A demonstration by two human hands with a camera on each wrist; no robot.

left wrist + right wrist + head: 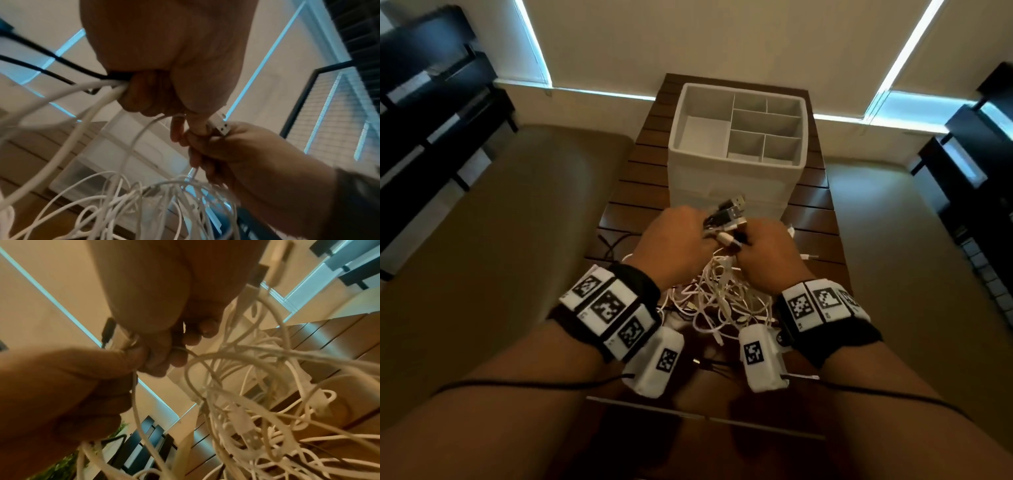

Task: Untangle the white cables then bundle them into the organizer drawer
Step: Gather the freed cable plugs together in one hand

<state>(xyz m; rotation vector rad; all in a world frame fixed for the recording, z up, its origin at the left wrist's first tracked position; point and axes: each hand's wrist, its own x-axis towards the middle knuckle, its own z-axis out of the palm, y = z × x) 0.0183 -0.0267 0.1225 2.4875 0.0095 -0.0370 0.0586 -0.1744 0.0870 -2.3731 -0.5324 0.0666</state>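
A tangle of white cables (717, 301) hangs from both hands over the slatted wooden table (626, 192). My left hand (678, 240) grips a bunch of plug ends (726, 214), black and white, that stick out toward the organizer. In the left wrist view its curled fingers (148, 95) clamp white and black cords. My right hand (770, 253) pinches a white cable just beside the left hand; the left wrist view has a white USB plug (221, 125) at its fingers (207, 146). The white organizer drawer (738, 137), with several empty compartments, stands just behind the hands.
A black cable (613, 243) lies on the table left of my hands. A loose white plug (808, 256) rests at the right. Beige cushions flank the table, and dark shelving stands at both far sides. Camera units hang under both wrists.
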